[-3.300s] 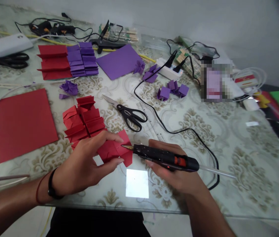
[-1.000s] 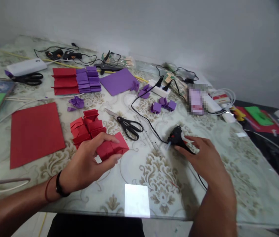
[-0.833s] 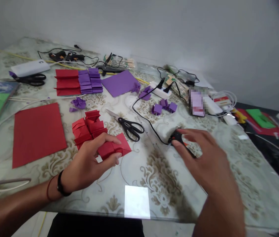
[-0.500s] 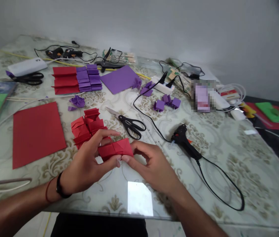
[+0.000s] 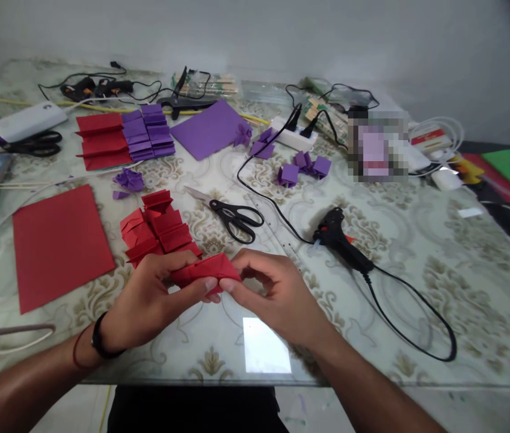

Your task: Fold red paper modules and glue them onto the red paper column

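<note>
A small folded piece of red paper (image 5: 205,269) is held between my two hands, just above the table's near side. My left hand (image 5: 156,294) pinches its left part, thumb along the lower edge, fingers partly hidden behind it. At its right end, my right hand (image 5: 273,294) grips it between thumb and curled fingers. Right behind my left hand lies a cluster of folded red paper pieces (image 5: 160,225). A flat stack of red paper (image 5: 61,246) is to the left. Black-handled scissors (image 5: 237,219) lie beyond my hands, blades pointing left.
A black glue gun (image 5: 343,243) with a looped cord lies to the right. Purple folded pieces (image 5: 288,174), a purple sheet (image 5: 212,129) and pleated red and purple strips (image 5: 124,138) sit farther back. A white power strip (image 5: 293,135) has black plugs in it.
My left fingers have come down from above and closed around the red paper piece, which now looks more tilted and narrower. The camera view has shifted slightly.
</note>
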The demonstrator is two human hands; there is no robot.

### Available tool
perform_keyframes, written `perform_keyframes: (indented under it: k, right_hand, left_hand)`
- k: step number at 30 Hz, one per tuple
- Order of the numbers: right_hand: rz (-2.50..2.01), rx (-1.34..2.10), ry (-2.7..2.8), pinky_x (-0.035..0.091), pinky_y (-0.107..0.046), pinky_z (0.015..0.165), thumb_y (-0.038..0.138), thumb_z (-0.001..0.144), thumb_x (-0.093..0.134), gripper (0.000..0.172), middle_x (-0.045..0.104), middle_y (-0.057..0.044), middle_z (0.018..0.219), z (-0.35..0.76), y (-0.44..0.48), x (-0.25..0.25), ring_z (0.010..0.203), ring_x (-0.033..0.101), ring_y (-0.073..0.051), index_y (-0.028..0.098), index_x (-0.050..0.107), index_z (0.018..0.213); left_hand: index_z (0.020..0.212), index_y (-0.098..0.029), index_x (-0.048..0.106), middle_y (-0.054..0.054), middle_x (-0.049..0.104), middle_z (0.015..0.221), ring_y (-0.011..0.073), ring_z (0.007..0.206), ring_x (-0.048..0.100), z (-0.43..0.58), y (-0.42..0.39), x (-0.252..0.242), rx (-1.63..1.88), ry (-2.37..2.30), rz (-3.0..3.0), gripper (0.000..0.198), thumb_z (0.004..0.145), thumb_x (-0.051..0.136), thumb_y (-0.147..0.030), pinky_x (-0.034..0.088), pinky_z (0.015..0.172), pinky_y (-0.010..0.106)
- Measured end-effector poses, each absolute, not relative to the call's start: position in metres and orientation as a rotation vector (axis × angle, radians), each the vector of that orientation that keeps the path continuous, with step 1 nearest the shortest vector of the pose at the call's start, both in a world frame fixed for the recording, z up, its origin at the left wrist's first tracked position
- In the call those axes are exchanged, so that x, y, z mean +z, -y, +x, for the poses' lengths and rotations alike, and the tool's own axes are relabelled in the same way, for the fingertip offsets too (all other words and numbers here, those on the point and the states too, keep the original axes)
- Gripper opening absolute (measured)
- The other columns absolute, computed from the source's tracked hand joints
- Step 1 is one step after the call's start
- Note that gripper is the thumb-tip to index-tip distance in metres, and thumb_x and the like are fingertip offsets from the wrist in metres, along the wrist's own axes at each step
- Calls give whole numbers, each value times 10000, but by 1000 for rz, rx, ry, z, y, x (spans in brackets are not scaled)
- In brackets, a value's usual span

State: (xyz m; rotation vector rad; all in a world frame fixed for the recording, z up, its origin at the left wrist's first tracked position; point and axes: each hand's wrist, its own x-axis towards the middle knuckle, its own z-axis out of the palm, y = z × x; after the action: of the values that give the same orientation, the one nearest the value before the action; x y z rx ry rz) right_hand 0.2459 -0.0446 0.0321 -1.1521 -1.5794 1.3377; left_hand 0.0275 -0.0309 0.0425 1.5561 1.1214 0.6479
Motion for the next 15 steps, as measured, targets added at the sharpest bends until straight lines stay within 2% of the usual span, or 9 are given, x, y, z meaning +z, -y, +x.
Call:
perform_keyframes:
  k: [5,11,15]
  right_hand:
    - [-1154,1356,1556,489,-284,666,215,924,713,141,686,2,740,244,45,32,710,645,-158,189,705,786]
    - [-1142,1375,1468,504,-279,666,271,916,739,125,736,-15,774,246,46,31,718,656,-159,189,735,821]
    - [-1163,1351,1485,461,-244,599,278,918,732,197,681,13,684,245,45,31,630,582,-120,188,704,745]
  left_hand:
    - [941,-212,787,26,811,887,237,854,792,27,31,42,580,-1062,1401,210,954,736,-415,636,755,295]
    - [931,-198,768,24,826,841,217,799,802,30,30,46,646,-1037,1334,177,954,726,-368,615,693,252]
    - [975,-200,785,26,834,839,219,796,798,29,29,45,611,-1065,1436,192,960,718,-380,597,674,250]
